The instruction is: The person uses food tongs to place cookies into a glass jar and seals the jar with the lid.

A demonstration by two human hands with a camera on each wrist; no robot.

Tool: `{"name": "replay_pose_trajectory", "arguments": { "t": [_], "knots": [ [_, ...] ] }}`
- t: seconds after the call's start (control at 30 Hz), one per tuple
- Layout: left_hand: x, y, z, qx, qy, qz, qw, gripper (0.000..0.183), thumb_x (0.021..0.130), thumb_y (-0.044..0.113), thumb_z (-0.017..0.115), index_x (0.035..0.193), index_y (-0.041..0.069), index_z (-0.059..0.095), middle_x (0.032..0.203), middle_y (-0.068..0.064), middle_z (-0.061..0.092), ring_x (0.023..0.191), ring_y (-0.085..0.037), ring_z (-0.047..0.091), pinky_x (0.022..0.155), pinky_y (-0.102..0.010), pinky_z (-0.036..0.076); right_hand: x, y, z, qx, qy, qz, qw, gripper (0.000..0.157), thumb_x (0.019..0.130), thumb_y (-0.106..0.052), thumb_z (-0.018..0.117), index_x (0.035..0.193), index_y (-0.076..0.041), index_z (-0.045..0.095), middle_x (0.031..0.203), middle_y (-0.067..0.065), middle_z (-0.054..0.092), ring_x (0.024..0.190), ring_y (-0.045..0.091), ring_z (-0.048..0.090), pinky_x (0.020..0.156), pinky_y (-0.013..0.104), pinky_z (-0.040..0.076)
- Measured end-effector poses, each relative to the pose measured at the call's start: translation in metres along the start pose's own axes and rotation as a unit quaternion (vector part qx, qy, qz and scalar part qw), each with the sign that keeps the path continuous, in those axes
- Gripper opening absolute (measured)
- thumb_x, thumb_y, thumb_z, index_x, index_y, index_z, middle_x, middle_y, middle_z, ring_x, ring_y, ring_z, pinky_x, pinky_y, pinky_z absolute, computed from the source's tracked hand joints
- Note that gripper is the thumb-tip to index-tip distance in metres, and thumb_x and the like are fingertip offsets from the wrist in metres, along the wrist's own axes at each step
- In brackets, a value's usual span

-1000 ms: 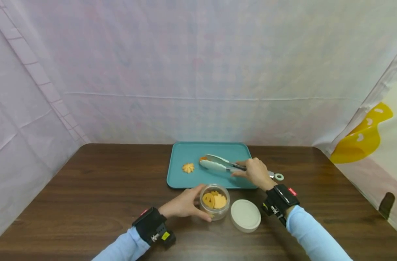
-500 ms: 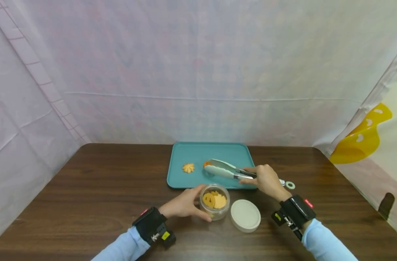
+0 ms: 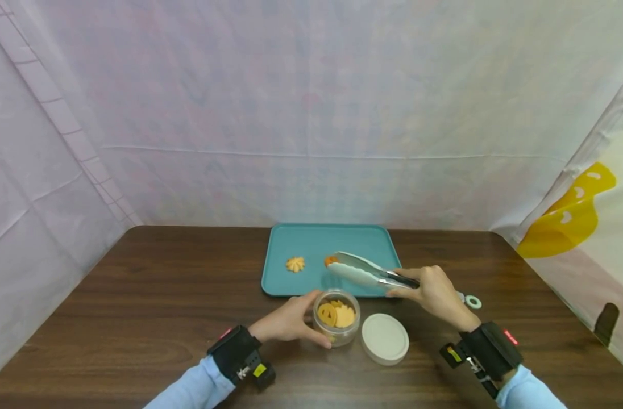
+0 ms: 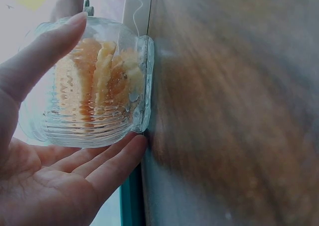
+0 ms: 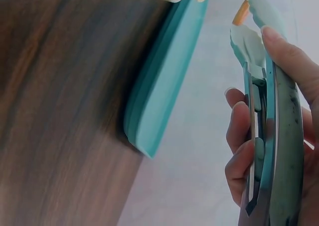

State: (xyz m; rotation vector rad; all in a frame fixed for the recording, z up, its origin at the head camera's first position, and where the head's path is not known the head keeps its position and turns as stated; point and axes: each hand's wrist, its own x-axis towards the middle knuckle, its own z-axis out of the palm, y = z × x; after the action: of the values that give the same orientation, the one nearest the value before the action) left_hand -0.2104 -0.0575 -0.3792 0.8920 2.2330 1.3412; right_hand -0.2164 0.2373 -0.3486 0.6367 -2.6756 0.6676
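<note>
Our right hand (image 3: 436, 292) grips the tongs (image 3: 356, 275), which pinch an orange cookie (image 5: 241, 13) above the tray (image 3: 332, 236); our left hand (image 3: 291, 319) holds the jar (image 3: 345, 339) on the tabletop (image 3: 163, 307), just beside the tray's near edge. We judge that light, even pressure best guards the cookie against cracking or slipping.

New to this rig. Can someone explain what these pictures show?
No robot here: these are a person's bare hands, with black devices strapped to the wrists. The wide picture comes from a head camera looking forward and down; the other two come from a camera on each wrist, so they look tipped sideways. On the brown table are a teal tray with a flower-shaped cookie, and a white lid. The left hand steadies an open glass jar of cookies. The right hand holds tongs, with an orange piece between their tips.
</note>
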Motion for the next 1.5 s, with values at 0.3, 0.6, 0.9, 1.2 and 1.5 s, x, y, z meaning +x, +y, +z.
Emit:
{"name": "replay_pose_trajectory", "arguments": {
  "t": [0.3, 0.6, 0.9, 1.2, 1.5],
  "knots": [
    [0.0, -0.002, 0.001, 0.004, 0.002, 0.004, 1.0, 0.076, 0.066, 0.018, 0.079, 0.129, 0.007, 0.037, 0.13, -0.012, 0.044, 0.119, -0.028, 0.042, 0.092, -0.033, 0.045, -0.017, -0.006, -0.013, 0.025, 0.018, -0.029, 0.999, 0.048, 0.067, -0.033, 0.074, 0.102, -0.001, 0.066, 0.082, 0.013, 0.068, 0.042, -0.002, 0.014, 0.041, 0.015, 0.018],
    [0.0, -0.001, 0.0, 0.0, -0.001, -0.002, 1.0, 0.077, 0.067, 0.017, 0.079, 0.129, 0.007, 0.036, 0.13, -0.012, 0.044, 0.121, -0.028, 0.041, 0.092, -0.033, 0.045, -0.033, -0.013, -0.027, 0.049, 0.012, -0.02, 0.999, 0.045, 0.068, -0.028, 0.074, 0.105, -0.004, 0.066, 0.087, 0.011, 0.068, 0.059, 0.0, 0.055, 0.047, 0.016, 0.037],
    [0.0, -0.002, 0.0, 0.004, -0.001, -0.007, 1.0, 0.078, 0.067, 0.019, 0.079, 0.13, 0.006, 0.035, 0.129, -0.012, 0.044, 0.12, -0.028, 0.042, 0.091, -0.032, 0.046, -0.044, -0.015, -0.032, 0.048, 0.041, -0.073, 0.995, 0.044, 0.063, -0.023, 0.078, 0.102, -0.006, 0.068, 0.086, 0.009, 0.069, 0.065, 0.001, 0.059, 0.049, 0.014, 0.044],
    [0.0, -0.001, -0.001, 0.002, -0.008, -0.014, 0.9999, 0.081, 0.068, 0.019, 0.078, 0.133, 0.004, 0.031, 0.13, -0.014, 0.043, 0.12, -0.028, 0.042, 0.092, -0.032, 0.045, -0.052, -0.015, -0.03, 0.066, 0.02, -0.097, 0.993, 0.045, 0.063, -0.023, 0.078, 0.103, -0.006, 0.067, 0.089, 0.007, 0.069, 0.073, 0.002, 0.061, 0.057, 0.01, 0.047],
    [0.0, -0.003, -0.001, -0.01, -0.013, -0.002, 0.9999, 0.076, 0.069, 0.018, 0.077, 0.13, 0.006, 0.034, 0.127, -0.011, 0.047, 0.119, -0.027, 0.043, 0.093, -0.032, 0.045, -0.055, -0.014, -0.028, 0.063, 0.017, -0.102, 0.993, 0.045, 0.062, -0.023, 0.078, 0.102, -0.006, 0.068, 0.088, 0.007, 0.069, 0.075, 0.004, 0.062, 0.059, 0.01, 0.049]
  ]
}}
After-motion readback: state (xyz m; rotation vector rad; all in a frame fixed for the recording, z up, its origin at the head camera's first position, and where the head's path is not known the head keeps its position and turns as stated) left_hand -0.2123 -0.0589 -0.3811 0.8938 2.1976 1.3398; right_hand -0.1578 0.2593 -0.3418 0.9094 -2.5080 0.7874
